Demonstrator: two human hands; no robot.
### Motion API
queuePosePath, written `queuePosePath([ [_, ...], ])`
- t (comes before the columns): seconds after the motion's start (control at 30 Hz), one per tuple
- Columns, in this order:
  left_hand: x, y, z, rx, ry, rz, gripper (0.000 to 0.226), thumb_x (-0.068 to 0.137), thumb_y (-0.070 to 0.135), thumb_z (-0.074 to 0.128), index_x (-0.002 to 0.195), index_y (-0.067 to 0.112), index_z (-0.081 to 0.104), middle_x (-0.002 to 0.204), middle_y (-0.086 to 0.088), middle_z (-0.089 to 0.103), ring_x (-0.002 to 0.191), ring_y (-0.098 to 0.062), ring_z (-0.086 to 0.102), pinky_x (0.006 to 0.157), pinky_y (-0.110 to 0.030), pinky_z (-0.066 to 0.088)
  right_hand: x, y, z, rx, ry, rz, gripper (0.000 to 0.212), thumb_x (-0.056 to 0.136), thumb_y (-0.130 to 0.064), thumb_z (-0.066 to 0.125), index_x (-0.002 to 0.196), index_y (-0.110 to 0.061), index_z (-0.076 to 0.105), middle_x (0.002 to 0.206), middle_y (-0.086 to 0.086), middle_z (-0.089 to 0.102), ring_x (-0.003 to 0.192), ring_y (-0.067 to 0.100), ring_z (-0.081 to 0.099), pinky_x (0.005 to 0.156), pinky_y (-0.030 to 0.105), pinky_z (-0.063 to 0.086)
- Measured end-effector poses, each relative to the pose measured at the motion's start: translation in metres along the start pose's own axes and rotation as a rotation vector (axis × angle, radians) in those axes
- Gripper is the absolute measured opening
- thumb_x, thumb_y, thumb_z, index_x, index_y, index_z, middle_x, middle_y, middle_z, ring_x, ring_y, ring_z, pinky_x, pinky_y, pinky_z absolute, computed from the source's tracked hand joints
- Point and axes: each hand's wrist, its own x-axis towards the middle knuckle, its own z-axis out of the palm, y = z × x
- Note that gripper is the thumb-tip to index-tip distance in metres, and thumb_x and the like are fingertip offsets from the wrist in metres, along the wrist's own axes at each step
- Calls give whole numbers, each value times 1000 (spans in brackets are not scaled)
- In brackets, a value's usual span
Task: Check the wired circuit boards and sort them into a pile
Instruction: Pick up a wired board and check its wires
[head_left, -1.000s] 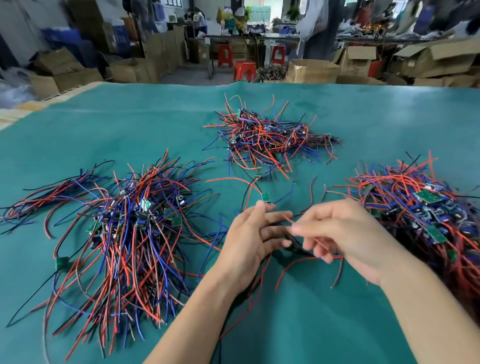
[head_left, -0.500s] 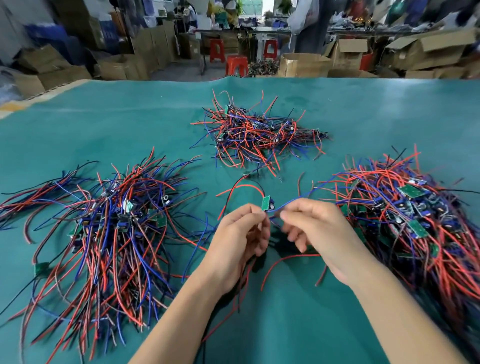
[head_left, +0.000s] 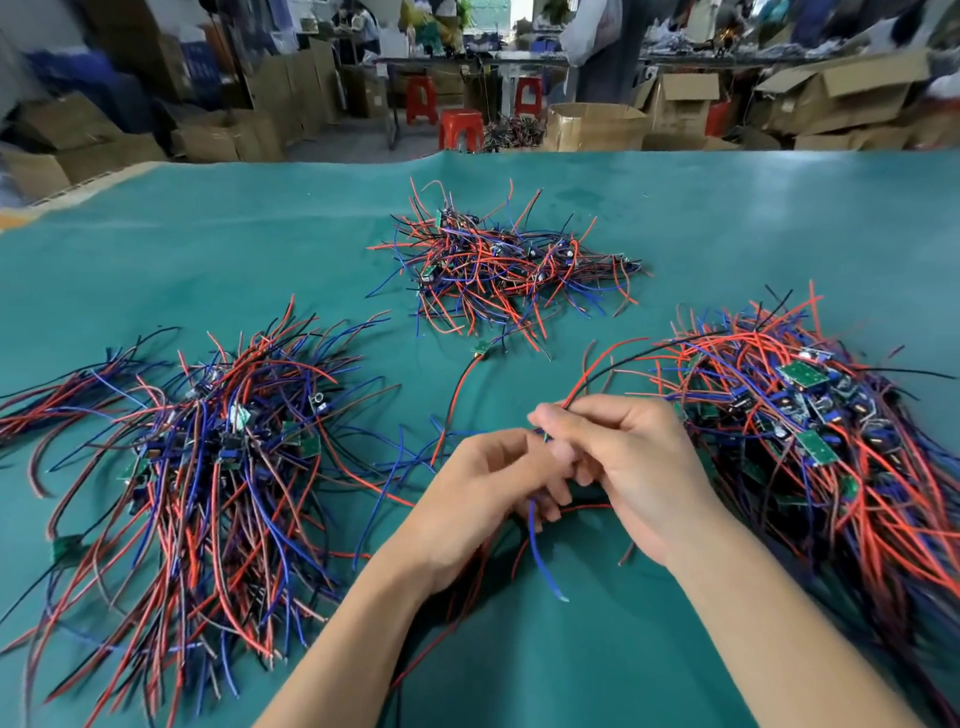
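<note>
Both hands meet just above the near middle of the teal-covered desk (head_left: 727, 218). The left hand (head_left: 483, 499) has its fingers (head_left: 540, 499) curled, and a loose blue wire (head_left: 540, 556) runs out from under them toward the near edge. The right hand (head_left: 623, 462) is curled too, thumb and forefinger pinching a thin bundle of red and black wires (head_left: 613, 364) that arcs away toward the right. Any circuit board at the pinch is hidden by the fingers.

A lone small green circuit board with red and black leads (head_left: 480, 349) lies on the desk just beyond the hands. Three tangled heaps of red, blue and black wired boards surround them: a long left heap (head_left: 218, 447), a smaller heap toward the far edge (head_left: 498, 265), and a dense right heap (head_left: 810, 415) touching the right hand's side.
</note>
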Motion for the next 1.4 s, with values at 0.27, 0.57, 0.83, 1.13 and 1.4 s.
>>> queuePosePath([
  [0.27, -1, -2, 2, 55, -42, -22, 34, 95, 31, 56, 96, -2, 66, 81, -10, 71, 64, -18, 61, 56, -22, 48, 2, -4, -1, -12, 144, 68, 37, 63, -40, 87, 55, -11, 66, 50, 6, 45, 43, 17, 37, 40, 23, 28],
  [0.57, 2, -5, 2, 90, 95, 16, 38, 100, 31, 54, 93, -6, 58, 66, -5, 59, 47, -14, 50, 39, -20, 34, 4, 5, -2, -48, 112, 59, 29, 78, -32, 83, 71, -5, 76, 53, 2, 52, 47, 15, 41, 45, 19, 37],
  [0.83, 3, 1, 3, -12, 101, -36, 44, 104, 28, 45, 62, 24, 60, 57, 1, 30, 44, -10, 20, 38, -15, 18, 3, 0, -6, -9, 76, 58, 12, 82, -11, 80, 72, -6, 77, 57, 6, 60, 48, 14, 52, 45, 21, 41],
  [1.13, 2, 4, 4, 58, 41, -43, 30, 94, 29, 54, 72, 10, 56, 52, 7, 22, 43, -8, 14, 38, -15, 17, 20, 6, -25, -399, 533, -191, 22, 86, -22, 80, 65, -19, 72, 51, -1, 64, 46, 14, 59, 52, 32, 50],
  [1.4, -1, 4, 4, 104, 6, -53, 32, 102, 20, 49, 73, 8, 56, 54, 6, 22, 44, -7, 16, 39, -14, 17, 13, 0, -36, -752, 718, -580, 11, 91, -21, 68, 88, -12, 74, 78, 0, 73, 67, 14, 63, 70, 28, 47],
])
